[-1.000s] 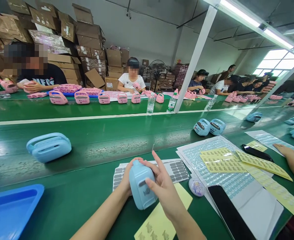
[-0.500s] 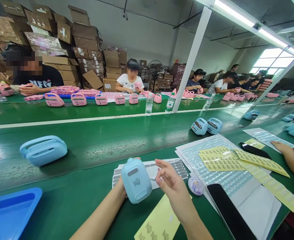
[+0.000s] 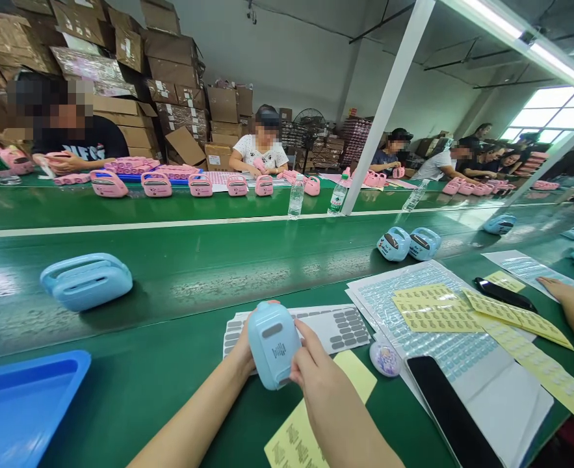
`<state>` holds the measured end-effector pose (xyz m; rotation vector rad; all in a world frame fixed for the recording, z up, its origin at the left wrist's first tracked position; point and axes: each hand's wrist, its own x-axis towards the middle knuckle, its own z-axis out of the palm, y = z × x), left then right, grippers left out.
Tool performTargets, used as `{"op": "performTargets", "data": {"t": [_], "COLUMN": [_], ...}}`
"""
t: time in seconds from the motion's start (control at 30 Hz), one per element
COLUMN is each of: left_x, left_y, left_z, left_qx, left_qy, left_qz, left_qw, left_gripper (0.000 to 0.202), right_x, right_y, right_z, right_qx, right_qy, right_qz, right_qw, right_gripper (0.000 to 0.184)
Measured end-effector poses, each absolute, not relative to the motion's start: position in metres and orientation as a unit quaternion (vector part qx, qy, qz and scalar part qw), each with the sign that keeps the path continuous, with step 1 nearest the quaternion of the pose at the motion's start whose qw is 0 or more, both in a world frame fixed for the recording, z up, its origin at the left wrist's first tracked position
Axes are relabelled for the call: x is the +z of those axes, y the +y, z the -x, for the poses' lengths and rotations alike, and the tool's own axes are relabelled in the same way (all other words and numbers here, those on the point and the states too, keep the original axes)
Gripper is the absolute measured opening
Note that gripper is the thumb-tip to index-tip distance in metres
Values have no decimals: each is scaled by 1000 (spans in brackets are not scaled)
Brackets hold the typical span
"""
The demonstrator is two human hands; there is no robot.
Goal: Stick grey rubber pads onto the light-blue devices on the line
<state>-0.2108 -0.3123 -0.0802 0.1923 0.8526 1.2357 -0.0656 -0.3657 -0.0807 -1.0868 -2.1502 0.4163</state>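
Note:
A light blue plastic device is held upright over the green table, its underside with a grey pad facing me. My left hand grips it from behind and the left. My right hand is closed against its right side, fingertips pressing near the lower edge. Behind the device lies a white sheet of grey oval stickers. A yellow sticker sheet lies beneath my right wrist.
Another blue device rests on the green belt at left, two more at right. A blue tray sits bottom left. Sticker sheets, a black phone and a neighbour's hand occupy the right. People work with pink devices across the belt.
My right hand, apart from the device with fingers spread half a second ago, has come back against its right side. The device has been turned so its underside faces me.

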Motion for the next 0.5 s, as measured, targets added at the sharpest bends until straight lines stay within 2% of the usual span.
{"op": "performTargets", "data": {"t": [0.13, 0.37, 0.5], "left_x": [-78, -79, -83], "left_y": [-315, -317, -316], "left_z": [209, 208, 211], "left_qx": [578, 585, 570], "left_qy": [386, 389, 406], "left_qz": [-102, -106, -105], "left_qw": [712, 704, 707], "left_gripper": [19, 16, 26], "right_x": [-73, -71, -66], "right_y": [-366, -364, -366], "right_z": [66, 71, 72], "right_qx": [130, 108, 85], "right_qy": [-838, -840, -846], "right_qz": [428, 431, 442], "right_qw": [312, 312, 287], "right_gripper": [32, 32, 31]}}
